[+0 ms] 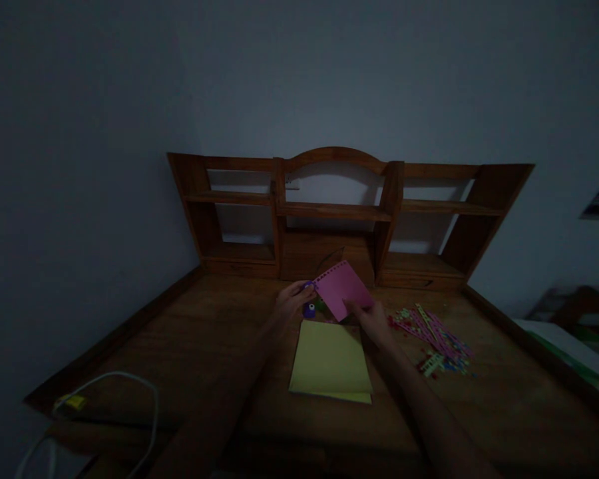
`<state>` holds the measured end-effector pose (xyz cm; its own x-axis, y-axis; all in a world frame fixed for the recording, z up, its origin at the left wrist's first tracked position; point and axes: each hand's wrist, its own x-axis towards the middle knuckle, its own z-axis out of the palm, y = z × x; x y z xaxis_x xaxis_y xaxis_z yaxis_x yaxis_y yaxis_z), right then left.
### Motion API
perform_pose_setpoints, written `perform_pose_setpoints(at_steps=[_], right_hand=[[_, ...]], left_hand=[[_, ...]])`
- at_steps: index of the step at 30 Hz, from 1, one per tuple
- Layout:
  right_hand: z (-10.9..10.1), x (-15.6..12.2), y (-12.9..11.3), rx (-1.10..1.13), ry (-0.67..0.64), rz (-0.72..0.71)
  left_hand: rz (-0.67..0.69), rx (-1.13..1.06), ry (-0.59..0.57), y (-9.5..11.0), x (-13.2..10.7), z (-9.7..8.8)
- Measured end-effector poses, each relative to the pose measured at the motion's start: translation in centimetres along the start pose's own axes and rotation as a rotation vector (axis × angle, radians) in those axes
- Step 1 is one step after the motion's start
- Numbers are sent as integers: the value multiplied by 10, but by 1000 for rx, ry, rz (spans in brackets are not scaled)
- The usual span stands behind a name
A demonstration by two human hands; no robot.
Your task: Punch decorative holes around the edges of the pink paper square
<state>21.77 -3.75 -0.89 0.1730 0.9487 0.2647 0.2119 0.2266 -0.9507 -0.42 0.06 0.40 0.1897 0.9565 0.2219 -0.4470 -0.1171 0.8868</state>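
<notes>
In the head view, my right hand (371, 319) pinches a pink sheet of paper (343, 291) near its lower corner. The sheet is tilted above the table, with a row of small holes or notches along its upper-left edge. My left hand (290, 296) is closed around a small purple piece (308, 286) at that notched edge; its exact kind is too dark to tell. Just below lies another purple piece (309, 310) with a white spot, beside a green one (320, 305). Closer to me rests a stack of pale yellow paper sheets (331, 360), its lower sheets slightly askew.
Right of my hands lies a pile of pink and yellow perforated strips (432, 330) with many small coloured bits. A wooden shelf unit (334, 211) stands along the table's back. A white cable (130, 376) and a yellow object (74, 402) are at the front left.
</notes>
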Motion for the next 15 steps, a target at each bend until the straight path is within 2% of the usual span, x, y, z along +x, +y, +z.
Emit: perform_pose_setpoints(at_steps=[7,15], right_hand=[[-5,1,-5,-55,6,-47],[-5,2,-3,21,17,-63]], left_hand=[[41,-23,136,-8,10,-20],[58,-69,144,-1,5,-16]])
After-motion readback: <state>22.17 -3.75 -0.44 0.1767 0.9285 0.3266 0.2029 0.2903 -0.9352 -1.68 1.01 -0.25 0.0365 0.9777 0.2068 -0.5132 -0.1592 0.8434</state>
